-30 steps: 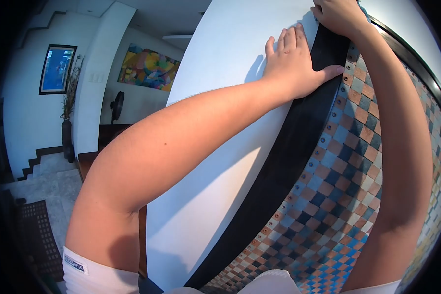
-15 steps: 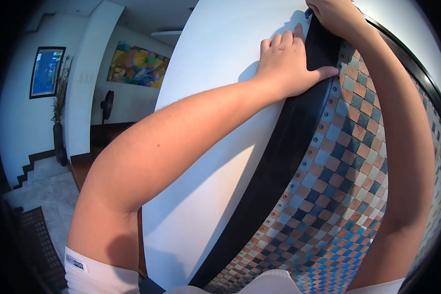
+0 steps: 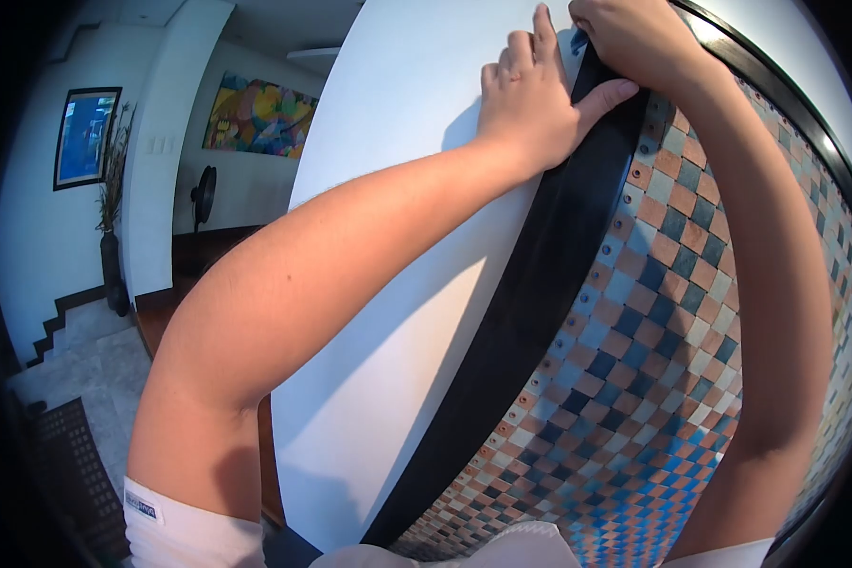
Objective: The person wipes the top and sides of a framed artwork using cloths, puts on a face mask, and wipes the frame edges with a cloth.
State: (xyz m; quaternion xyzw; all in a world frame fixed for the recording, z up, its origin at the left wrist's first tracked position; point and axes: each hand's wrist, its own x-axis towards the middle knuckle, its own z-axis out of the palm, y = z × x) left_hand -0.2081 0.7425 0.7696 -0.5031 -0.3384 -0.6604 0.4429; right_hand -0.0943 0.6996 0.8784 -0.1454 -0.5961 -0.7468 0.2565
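Border, head view: black border (image 3: 530, 303) sweeps from upper right of centre down to bottom centre, between white wall (image 3: 388, 76) and woven panel (image 3: 682, 256); it edges the panel, whose checks run up to a row of studs (image 3: 637, 173).
Left hand, upper centre: left hand (image 3: 530, 114) is loosely spread, thumb laid across the border, index finger extended upward, the others bent against the wall. It grips nothing visible; the pose looks like a brace, steadying the reach.
Right hand, top right of centre: right hand (image 3: 639, 43) is curled over the border's upper part, closed on a blue cloth (image 3: 578, 40). Only a scrap shows below the fingertips, so how firmly it is pinched I cannot tell. The bunching probably keeps the cloth against the border.
Sleeve, lower left: white sleeve (image 3: 194, 530) sits above the elbow, away from the border.
Room, left side: framed picture (image 3: 87, 139) and colourful painting (image 3: 260, 115) hang up high; dark vase (image 3: 112, 270) stands near the steps, with black fan (image 3: 204, 194) to its right.
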